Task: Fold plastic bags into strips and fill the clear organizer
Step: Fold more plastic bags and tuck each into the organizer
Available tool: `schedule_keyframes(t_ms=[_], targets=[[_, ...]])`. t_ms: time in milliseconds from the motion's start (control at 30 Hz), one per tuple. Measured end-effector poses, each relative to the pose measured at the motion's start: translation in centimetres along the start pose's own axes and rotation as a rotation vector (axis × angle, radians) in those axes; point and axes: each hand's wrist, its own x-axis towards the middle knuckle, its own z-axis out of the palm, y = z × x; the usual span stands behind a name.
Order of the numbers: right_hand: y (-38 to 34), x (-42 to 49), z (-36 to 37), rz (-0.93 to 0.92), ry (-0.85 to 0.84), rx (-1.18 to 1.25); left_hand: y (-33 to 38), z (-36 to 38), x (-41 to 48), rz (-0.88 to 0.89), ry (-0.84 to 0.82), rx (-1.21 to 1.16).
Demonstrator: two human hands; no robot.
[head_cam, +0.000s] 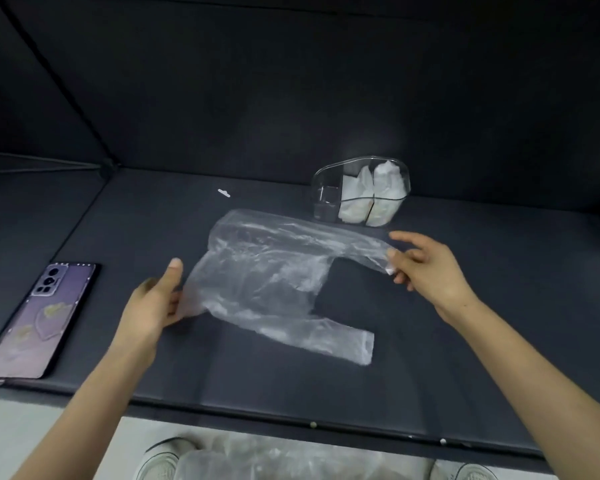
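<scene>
Head camera: a thin, translucent plastic bag (267, 282), crinkled and faintly glossy, is spread across the middle of a dark matte worktop (465, 341). It is cut in the vest shape, with two long handle strips running off to the right. The near strip lies flat on the worktop, its squared end free. The far strip is drawn out to the right, and its tip is caught in the right-hand grip (426, 268), where thumb and fingers pinch the film together while the forefinger reaches out above it. That forearm comes in from the lower right, wrist bent slightly inward.

The left-hand grip (153, 306) is clamped on the bag's closed left edge, with the fingers tucked under the film and the thumb standing straight up beside it. The bare left forearm rises from the bottom left.

Just beyond the bag stands the clear organizer (326, 199), a rigid transparent tub with a curved top and inner dividers. Its two right-hand sections hold white folded bags (374, 195), upright and side by side.

A purple phone (42, 320) lies back-up at the worktop's left edge, well apart from the bag. A small white scrap (223, 192) sits farther back. Below the worktop's front edge, a heap of clear bags (274, 459) shows between two pale shoes (160, 459).
</scene>
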Motion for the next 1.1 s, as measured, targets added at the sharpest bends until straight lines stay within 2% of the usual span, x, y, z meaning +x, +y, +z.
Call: schedule_keyframes(t_ms=[67,100,133,167,200,267,333,400,533,633,800,867,1000,1100], targets=[[0.6,-0.6,0.1,-0.16,0.235,-0.362,-0.4,0.6,-0.6,0.056,-0.029,0.038],[0.7,-1.4,0.2,-0.307,0.354,-0.493,-0.5,1.0,-0.9,0.084,-0.013,0.03],[0.3,-2.5,0.3,-0.45,0.388,-0.528,-0.4,1.5,-1.1,0.108,0.003,0.009],[0.0,-3.7,0.7,-0.532,0.31,-0.507,-0.4,1.9,-1.3,0.123,0.017,-0.028],[-0.4,-4.9,1.1,-0.55,0.162,-0.471,-0.3,2.3,-1.5,0.123,0.027,-0.071],[-0.2,-6.3,2.2,-0.439,-0.145,-0.542,-0.1,2.5,-1.6,0.071,0.026,-0.19],[1.2,-6.4,2.9,-0.353,-0.281,-0.737,0.0,2.2,-1.4,-0.018,0.031,-0.301],[2.2,-6.2,3.2,-0.314,-0.313,-0.807,-0.2,1.9,-1.1,-0.041,0.058,-0.333],[3.2,-5.8,2.4,-0.313,-0.301,-0.636,-0.7,1.8,-0.8,0.039,0.102,-0.212],[3.4,-5.2,1.0,-0.223,-0.274,-0.403,-0.8,2.2,-0.8,0.092,0.127,-0.148],[3.4,-4.9,0.6,-0.168,-0.286,-0.274,-0.7,3.2,-2.2,0.146,0.024,0.019],[3.4,-4.9,0.7,-0.151,-0.302,-0.21,-0.8,3.2,-2.4,0.142,-0.013,0.009],[3.2,-4.8,-0.2,-0.091,-0.359,-0.081,-0.8,2.6,-1.9,0.155,0.059,-0.044],[3.1,-4.7,-1.2,-0.044,-0.411,-0.072,-0.9,2.5,-1.6,0.133,0.068,-0.075]])
